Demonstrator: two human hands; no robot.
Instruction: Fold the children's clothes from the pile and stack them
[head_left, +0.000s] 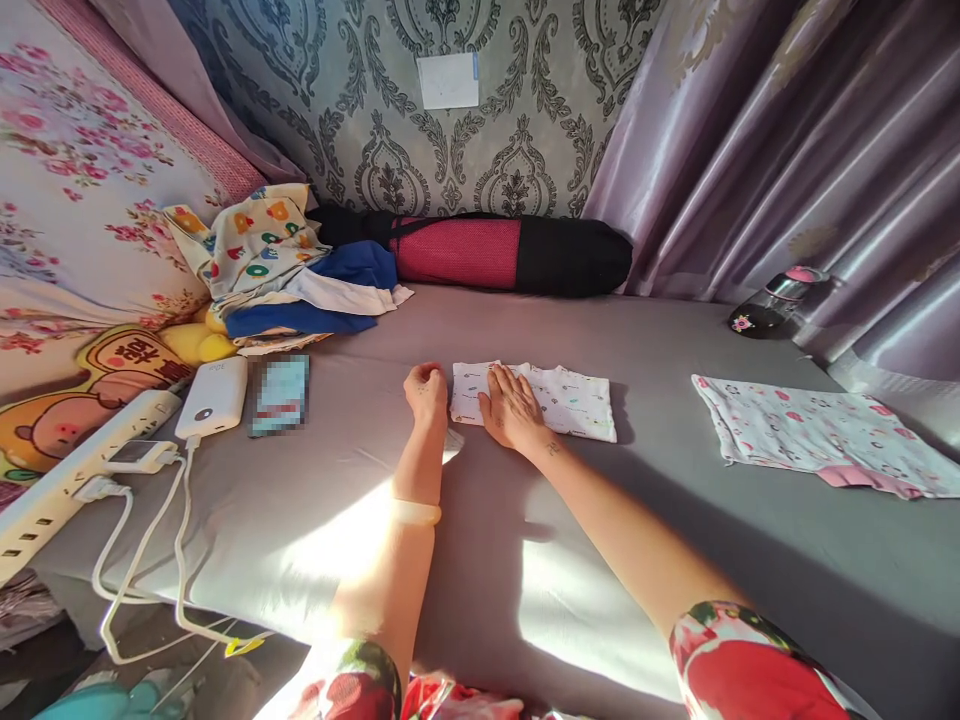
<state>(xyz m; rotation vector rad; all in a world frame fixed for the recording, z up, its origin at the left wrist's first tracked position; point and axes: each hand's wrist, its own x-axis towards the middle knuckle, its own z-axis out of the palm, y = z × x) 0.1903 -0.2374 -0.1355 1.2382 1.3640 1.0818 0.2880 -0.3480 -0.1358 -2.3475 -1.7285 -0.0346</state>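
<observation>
Head view: the cloth (579, 406) lies flat on the grey sheet (480, 540), its long axis running left to right, the right end angled slightly toward the person. The right hand (516, 412) is the nearer one, palm down on the cloth's left half, fingers extended and a little apart, with most of its free length to their right. Just beside the cloth's left edge is the left hand (426, 393), so the cloth lies to its right; its fingers curl inward, and I can't tell whether they pinch anything.
</observation>
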